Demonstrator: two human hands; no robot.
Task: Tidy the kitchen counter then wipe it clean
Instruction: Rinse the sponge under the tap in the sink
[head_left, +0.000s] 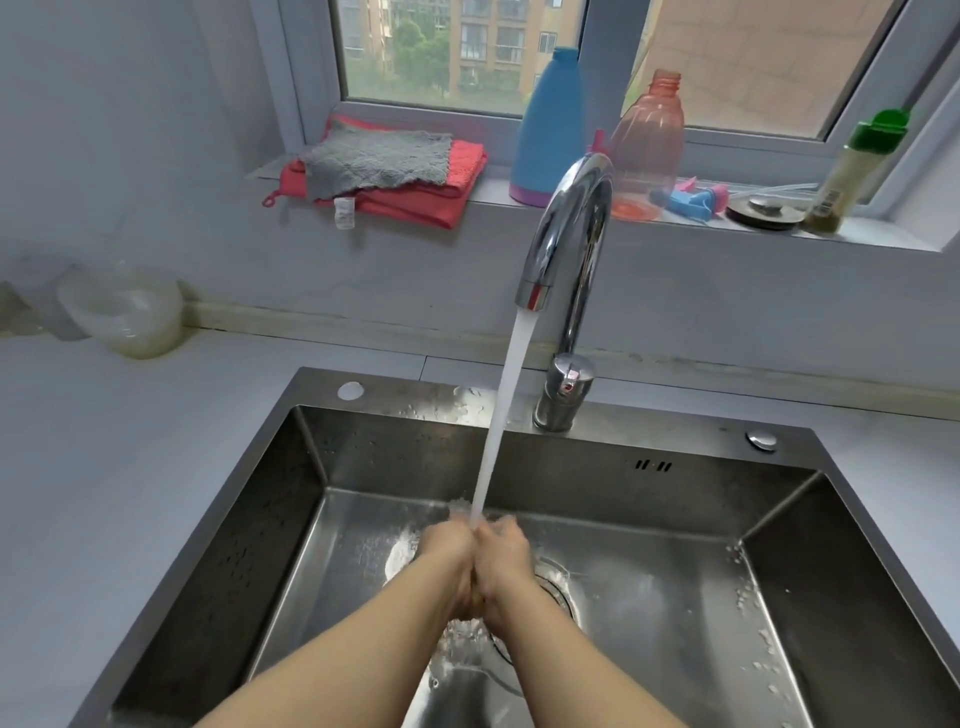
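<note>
The left hand (448, 558) and right hand (503, 560) press together under the stream (500, 415) in the sink (291, 415). Whether they clasp anything cannot be told. Splashing could wet the desk (156, 441). The grey cloth (379, 161) lies on the windowsill (883, 236), well apart.

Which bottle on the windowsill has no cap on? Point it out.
The translucent red bottle, behind the faucet: its neck is open. The blue bottle and the green-topped bottle are capped.

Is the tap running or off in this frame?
Running. A white stream of water falls from the faucet onto the left hand and right hand, held together inside the sink.
</note>
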